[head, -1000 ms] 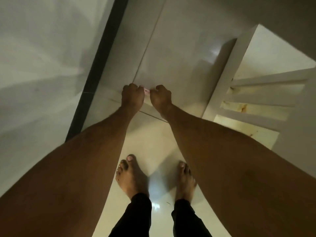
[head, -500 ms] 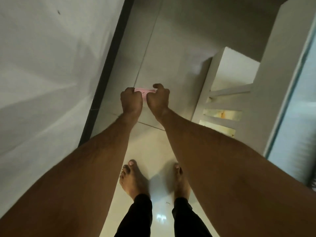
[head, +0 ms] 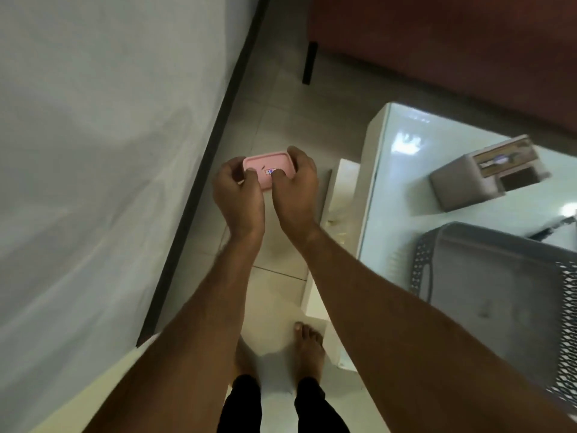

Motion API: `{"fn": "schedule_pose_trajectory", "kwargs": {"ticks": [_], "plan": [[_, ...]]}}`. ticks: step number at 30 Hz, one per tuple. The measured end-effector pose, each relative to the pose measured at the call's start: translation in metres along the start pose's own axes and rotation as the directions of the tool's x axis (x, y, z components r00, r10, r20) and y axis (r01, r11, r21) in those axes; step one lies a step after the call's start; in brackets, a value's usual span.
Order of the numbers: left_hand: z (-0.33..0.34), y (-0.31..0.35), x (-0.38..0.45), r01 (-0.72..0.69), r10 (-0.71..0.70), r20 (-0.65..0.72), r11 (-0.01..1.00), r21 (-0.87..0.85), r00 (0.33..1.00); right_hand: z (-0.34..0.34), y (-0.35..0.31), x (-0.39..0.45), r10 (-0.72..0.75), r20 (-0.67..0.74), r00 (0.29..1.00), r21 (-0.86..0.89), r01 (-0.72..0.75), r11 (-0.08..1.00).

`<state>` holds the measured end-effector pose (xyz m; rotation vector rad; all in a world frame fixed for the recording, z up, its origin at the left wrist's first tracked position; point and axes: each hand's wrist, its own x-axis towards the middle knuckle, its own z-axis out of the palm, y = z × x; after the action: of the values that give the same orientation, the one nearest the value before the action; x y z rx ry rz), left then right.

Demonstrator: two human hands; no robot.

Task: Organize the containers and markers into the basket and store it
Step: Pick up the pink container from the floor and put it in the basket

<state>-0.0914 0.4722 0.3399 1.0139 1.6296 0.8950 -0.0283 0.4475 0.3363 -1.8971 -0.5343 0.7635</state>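
Both hands hold a small pink lidded container (head: 268,170) above the floor, left of the white table (head: 402,170): left hand (head: 240,198) and right hand (head: 295,189) curl around its ends, thumbs on the lid. Its contents stay hidden. On the table's near right, the grey perforated basket (head: 499,292) looks empty, though blurred.

Pink container (head: 269,167) (small blue label), grey perforated basket (head: 487,295), white table (head: 406,170)
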Motion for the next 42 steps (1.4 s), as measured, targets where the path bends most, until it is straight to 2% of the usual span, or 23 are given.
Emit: {"fn": "schedule_pose_trajectory", "kwargs": {"ticks": [4,9,15,19,24,27,29,31,34,38,42], "plan": [[0.015,0.035,-0.060,-0.084,0.085,0.032,0.996,-0.032,0.996,-0.070,-0.026,-0.016,-0.081,-0.049,0.995,0.090,0.085,0.992],[0.045,0.048,-0.144,-0.145,0.156,0.158,0.986,-0.081,0.975,-0.166,-0.033,-0.031,-0.125,-0.142,0.982,0.154,0.146,0.977],[0.090,0.033,-0.226,-0.219,0.211,0.303,0.976,-0.008,0.929,-0.260,-0.015,-0.035,-0.100,-0.263,0.960,0.153,0.144,0.978],[0.111,0.018,-0.269,-0.342,0.271,0.403,0.933,0.114,0.874,-0.302,0.014,-0.039,-0.086,-0.323,0.942,0.155,0.143,0.978],[0.130,0.001,-0.296,-0.399,0.195,0.492,0.845,0.355,0.849,-0.323,0.052,-0.040,0.026,-0.340,0.940,0.200,0.045,0.979],[0.136,-0.009,-0.305,-0.440,0.188,0.506,0.782,0.441,0.842,-0.325,0.069,-0.037,0.080,-0.317,0.945,0.228,-0.006,0.974],[0.140,-0.017,-0.310,-0.476,0.193,0.544,0.759,0.444,0.816,-0.326,0.077,-0.034,0.078,-0.301,0.951,0.234,-0.006,0.972],[0.146,-0.017,-0.316,-0.422,0.174,0.513,0.805,0.418,0.841,-0.327,0.082,-0.030,0.059,-0.303,0.951,0.223,0.011,0.975],[0.151,-0.018,-0.315,-0.456,0.190,0.490,0.730,0.509,0.851,-0.327,0.092,-0.027,0.019,-0.347,0.938,0.178,0.045,0.983],[0.150,-0.020,-0.317,-0.445,0.144,0.508,0.712,0.543,0.849,-0.322,0.107,-0.027,0.144,-0.330,0.933,0.229,-0.069,0.971],[0.150,-0.023,-0.312,-0.447,0.099,0.532,0.681,0.580,0.841,-0.315,0.112,-0.022,0.151,-0.321,0.935,0.187,-0.094,0.978]]}}
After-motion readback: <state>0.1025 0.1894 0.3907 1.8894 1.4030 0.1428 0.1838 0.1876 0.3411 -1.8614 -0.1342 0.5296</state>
